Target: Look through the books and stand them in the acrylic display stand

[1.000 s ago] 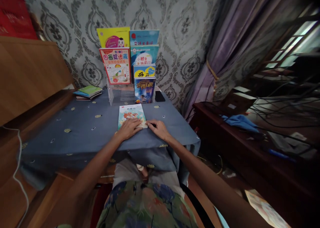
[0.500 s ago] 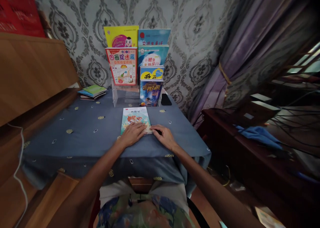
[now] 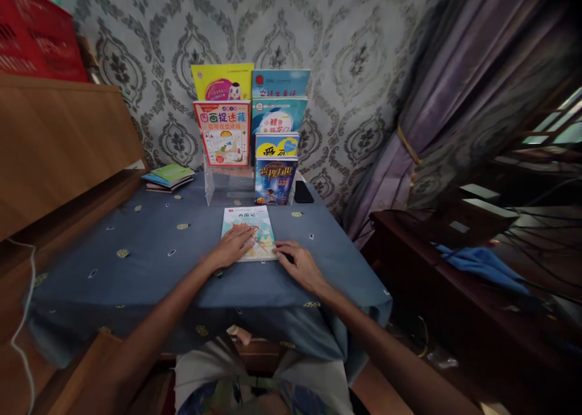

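A thin light-blue picture book (image 3: 248,221) lies flat on the blue tablecloth (image 3: 150,269) in front of me. My left hand (image 3: 234,246) rests on its lower left part, fingers stretched flat over the cover. My right hand (image 3: 297,263) sits at the book's lower right corner, fingers curled against the edge. Behind the book a clear tiered stand (image 3: 227,188) holds several children's books upright (image 3: 222,130).
A small stack of books (image 3: 167,177) lies at the table's back left. A black phone (image 3: 302,192) lies right of the stand. A wooden headboard (image 3: 59,142) runs along the left. Purple curtains (image 3: 436,100) and a dark cluttered bench (image 3: 454,257) are on the right.
The camera has tilted a little, so the table sits lower in view. Both hands stay at the near edge of the book; the left hand has slid slightly further onto the cover.
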`<state>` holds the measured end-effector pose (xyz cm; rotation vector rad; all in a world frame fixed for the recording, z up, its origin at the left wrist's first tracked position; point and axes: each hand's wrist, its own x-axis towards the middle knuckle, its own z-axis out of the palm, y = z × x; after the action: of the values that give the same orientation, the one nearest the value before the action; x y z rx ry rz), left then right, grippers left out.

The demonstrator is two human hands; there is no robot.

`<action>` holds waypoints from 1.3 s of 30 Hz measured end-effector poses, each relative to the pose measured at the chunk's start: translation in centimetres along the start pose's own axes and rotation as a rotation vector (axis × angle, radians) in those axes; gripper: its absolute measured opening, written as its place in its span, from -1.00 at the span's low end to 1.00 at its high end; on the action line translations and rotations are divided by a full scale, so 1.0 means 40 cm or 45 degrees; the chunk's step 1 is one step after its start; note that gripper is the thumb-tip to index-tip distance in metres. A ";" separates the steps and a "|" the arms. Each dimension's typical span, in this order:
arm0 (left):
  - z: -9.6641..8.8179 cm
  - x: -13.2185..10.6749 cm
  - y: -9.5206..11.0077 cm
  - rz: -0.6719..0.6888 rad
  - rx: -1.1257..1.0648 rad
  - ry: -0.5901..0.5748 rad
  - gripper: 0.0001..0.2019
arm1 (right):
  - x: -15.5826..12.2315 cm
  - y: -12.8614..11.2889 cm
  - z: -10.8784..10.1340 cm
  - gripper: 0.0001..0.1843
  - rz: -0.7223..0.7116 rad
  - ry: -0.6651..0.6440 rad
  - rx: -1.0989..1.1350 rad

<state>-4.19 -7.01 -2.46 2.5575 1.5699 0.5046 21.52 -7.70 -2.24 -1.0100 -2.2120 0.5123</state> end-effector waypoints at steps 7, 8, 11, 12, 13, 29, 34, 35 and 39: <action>-0.006 0.057 -0.116 -0.384 0.173 -0.022 -0.48 | 0.152 -0.037 0.077 -0.58 -0.258 -0.242 -0.191; -0.004 0.061 -0.126 -0.392 0.177 -0.018 -0.48 | 0.186 -0.044 0.099 -0.56 -0.282 -0.276 -0.207; 0.006 0.064 -0.146 -0.387 0.171 -0.012 -0.49 | 0.282 -0.050 0.162 -0.56 -0.268 -0.299 -0.239; 0.011 0.063 -0.151 -0.375 0.167 -0.001 -0.49 | 0.310 -0.046 0.179 -0.55 -0.252 -0.299 -0.248; 0.015 0.062 -0.153 -0.360 0.164 0.015 -0.48 | 0.334 -0.038 0.192 -0.55 -0.238 -0.300 -0.256; -0.027 0.068 -0.116 -0.404 0.267 -0.077 -0.48 | 0.375 0.147 0.130 -0.40 0.074 -0.249 -0.388; -0.048 0.091 -0.120 -0.425 0.252 -0.103 -0.49 | 0.373 0.158 0.142 -0.42 0.076 -0.194 -0.312; -0.049 0.098 -0.121 -0.436 0.258 -0.093 -0.49 | 0.374 0.164 0.143 -0.43 0.070 -0.178 -0.269; -0.046 0.119 -0.122 -0.432 0.323 -0.027 -0.53 | 0.384 0.197 0.141 -0.48 0.038 -0.148 -0.126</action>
<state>-6.95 -0.71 -0.88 2.3675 2.1229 0.2549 14.10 8.69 -4.77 -1.0904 -2.3481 0.4898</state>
